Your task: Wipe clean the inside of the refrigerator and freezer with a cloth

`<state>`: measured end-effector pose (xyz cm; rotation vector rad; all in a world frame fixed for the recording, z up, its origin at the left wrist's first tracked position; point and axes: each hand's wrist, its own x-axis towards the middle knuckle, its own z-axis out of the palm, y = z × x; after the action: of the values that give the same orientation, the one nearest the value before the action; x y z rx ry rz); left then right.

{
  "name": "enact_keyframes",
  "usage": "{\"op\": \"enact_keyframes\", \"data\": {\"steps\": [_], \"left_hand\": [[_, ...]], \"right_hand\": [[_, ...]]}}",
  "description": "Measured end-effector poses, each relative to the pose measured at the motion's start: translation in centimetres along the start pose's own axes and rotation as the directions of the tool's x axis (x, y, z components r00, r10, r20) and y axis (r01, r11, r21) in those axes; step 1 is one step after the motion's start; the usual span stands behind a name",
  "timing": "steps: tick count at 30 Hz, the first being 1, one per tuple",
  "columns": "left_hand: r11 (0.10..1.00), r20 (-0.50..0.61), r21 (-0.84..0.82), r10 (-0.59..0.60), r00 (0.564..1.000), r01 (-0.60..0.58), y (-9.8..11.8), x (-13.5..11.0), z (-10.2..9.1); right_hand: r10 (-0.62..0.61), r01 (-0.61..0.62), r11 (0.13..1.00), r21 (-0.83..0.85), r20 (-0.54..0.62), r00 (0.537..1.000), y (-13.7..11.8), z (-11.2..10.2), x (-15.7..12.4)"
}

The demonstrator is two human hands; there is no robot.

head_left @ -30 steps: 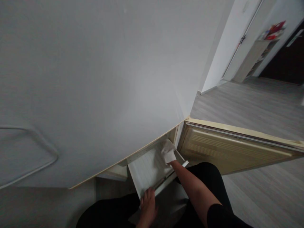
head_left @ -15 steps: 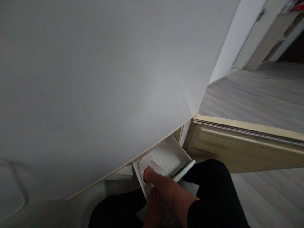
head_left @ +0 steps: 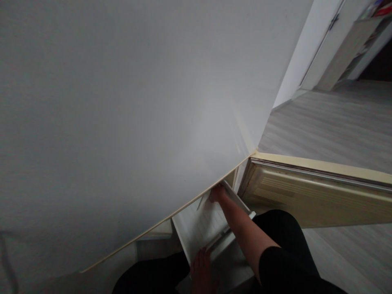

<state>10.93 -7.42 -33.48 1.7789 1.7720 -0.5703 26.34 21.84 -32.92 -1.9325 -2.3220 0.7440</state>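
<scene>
A white drawer (head_left: 196,226) is pulled out low in front of me, between my knees. My right hand (head_left: 217,193) reaches down into its back right corner, just under the thin pale edge of the large flat surface. Its fingers are bent and bunched together; whatever they hold is hidden. Left of that hand, a thin upright sliver (head_left: 199,203) shows at the back of the drawer, too small to name. My left hand (head_left: 201,265) lies at the near left corner, fingers stretched over the drawer's front, holding nothing that I can see.
A broad grey-white surface (head_left: 137,102) fills the upper left, ending in a pale edge above the drawer. A yellowish ribbed door (head_left: 284,188) stands open on the right. Wood-pattern flooring (head_left: 330,118) extends behind it, with shelving (head_left: 358,49) further back. My black-clad knees flank the drawer.
My right hand has moved from the drawer's left side to its back right corner. My left hand stays at the near left corner, its fingers now further over the front.
</scene>
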Motion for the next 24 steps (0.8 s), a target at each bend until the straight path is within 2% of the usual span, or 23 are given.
{"op": "enact_keyframes", "data": {"steps": [3,6,10,13,16,19,21,24], "left_hand": [[1.0,0.02,-0.009,0.0,1.0,0.0,0.0,0.1,-0.2],[1.0,0.056,-0.028,0.002,0.998,-0.001,0.0,-0.1,-0.9],[0.999,0.055,-0.041,0.037,0.998,-0.034,0.1,-0.4,-1.2],[1.0,0.008,-0.028,0.015,1.0,-0.014,0.1,-0.4,-0.5],[0.999,-0.015,-0.023,0.029,0.999,-0.029,0.0,-0.3,-0.1],[0.998,-0.002,-0.035,0.042,0.999,-0.042,0.1,-0.6,-0.8],[0.999,0.021,-0.03,0.024,0.999,-0.024,0.4,-1.1,-1.7],[1.0,0.052,-0.011,0.012,0.999,-0.011,0.8,-1.7,-2.8]], "right_hand": [[0.016,-0.013,0.997,-0.07,0.045,0.999,0.6,-0.2,0.0],[-0.014,0.022,0.996,-0.083,0.097,0.995,-0.9,1.5,-1.0],[-0.176,0.183,0.983,-0.025,0.175,0.969,-5.7,5.5,-3.3],[-0.34,0.341,0.939,0.04,0.235,0.91,-10.1,8.3,-5.0],[-0.441,0.431,0.897,0.098,0.248,0.862,-12.5,9.5,-6.0],[-0.42,0.408,0.907,0.1,0.239,0.875,-11.2,8.3,-5.3],[-0.336,0.329,0.942,0.068,0.226,0.914,-8.4,6.5,-4.1],[-0.182,0.184,0.983,0.005,0.187,0.965,-2.8,3.3,-2.2]]}}
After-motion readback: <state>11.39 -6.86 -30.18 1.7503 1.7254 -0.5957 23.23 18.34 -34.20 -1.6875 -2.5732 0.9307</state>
